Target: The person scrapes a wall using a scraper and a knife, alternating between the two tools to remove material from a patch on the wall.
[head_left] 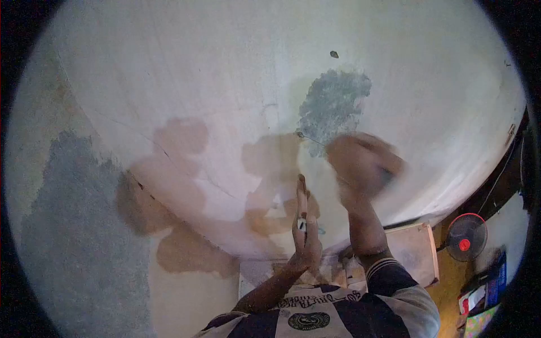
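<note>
My left hand (307, 245) is raised in front of the pale wall, seen edge-on with its fingers pointing up. A small white object with a dark mark (302, 225) shows against its fingers, and a bluish bit sticks out on the other side; what it is I cannot make out. To the right and higher up, my right hand (360, 163) is smeared by motion beside the lower end of a grey patch (337, 101) on the wall. Something dark shows at its right side, too blurred to name, and its fingers cannot be made out.
The pale wall (225, 56) bears cracks, a small hole (334, 54) and hand shadows. A larger grey area (79, 236) lies at left. At lower right are a light board (411, 253), a fan with a red centre (464, 244) and coloured items (483, 296).
</note>
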`<state>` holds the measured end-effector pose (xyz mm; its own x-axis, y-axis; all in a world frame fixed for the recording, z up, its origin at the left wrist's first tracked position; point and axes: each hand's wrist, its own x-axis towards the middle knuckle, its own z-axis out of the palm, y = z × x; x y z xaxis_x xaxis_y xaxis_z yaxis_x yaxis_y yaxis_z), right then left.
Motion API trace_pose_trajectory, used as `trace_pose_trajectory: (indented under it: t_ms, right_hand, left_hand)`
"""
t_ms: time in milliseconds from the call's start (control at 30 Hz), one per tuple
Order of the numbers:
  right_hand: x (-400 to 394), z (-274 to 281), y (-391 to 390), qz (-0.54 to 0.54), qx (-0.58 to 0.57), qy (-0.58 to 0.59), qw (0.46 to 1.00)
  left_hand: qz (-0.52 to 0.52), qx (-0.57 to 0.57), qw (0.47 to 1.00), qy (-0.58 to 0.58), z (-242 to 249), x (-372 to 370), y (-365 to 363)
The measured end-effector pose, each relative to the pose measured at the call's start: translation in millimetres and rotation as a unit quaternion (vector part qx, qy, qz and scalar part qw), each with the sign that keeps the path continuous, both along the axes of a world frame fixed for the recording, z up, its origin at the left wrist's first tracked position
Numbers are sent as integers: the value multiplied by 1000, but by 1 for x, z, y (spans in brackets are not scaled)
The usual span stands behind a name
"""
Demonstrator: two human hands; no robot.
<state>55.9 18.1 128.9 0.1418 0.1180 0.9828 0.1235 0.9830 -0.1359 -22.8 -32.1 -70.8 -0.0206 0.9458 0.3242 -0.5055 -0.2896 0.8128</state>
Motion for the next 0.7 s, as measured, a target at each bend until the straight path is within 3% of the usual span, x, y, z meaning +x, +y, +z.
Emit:
trace_pose_trajectory:
  t_ms: [33, 100, 133, 233, 267, 367, 500, 567, 633, 667, 700]
  right_hand:
    - [-2, -7, 9, -101, 0, -10, 995]
    - [6, -4, 4, -48, -72, 0, 996]
    - [9, -3, -2, -113, -24, -13, 993]
    - [23, -6, -24, 10, -124, -70, 990]
    - [14, -5, -15, -138, -61, -120, 981]
    - [18, -14, -5, -22, -97, -89, 991]
    - [25, -5, -13, -289, -15, -177, 941]
    - [19, -13, -11, -238, -18, -165, 957]
    - [11, -7, 1, 16, -23, -57, 998]
    - [15, -6, 0, -16, -14, -68, 997]
    - [15, -4, -12, 53, -20, -41, 998]
  left_hand:
    - [3, -3, 1000, 7, 0, -2, -4]
    - [9, 8, 1000, 21, 8, -5, -6]
    - [7, 15, 1000, 24, 11, -5, -6]
    - [3, 34, 999, 11, 14, -4, 2]
    - [1, 33, 999, 7, 11, -4, -1]
    - [-8, 14, 1000, 15, 6, -4, -9]
    - [-17, -18, 999, 46, 3, -9, 0]
    - [-22, -27, 998, 44, -11, -12, 1]
    - [-31, -32, 998, 40, -18, -11, 2]
    - [-29, -11, 999, 42, -14, -11, 1]
    - [-27, 8, 999, 44, -7, -10, -1]
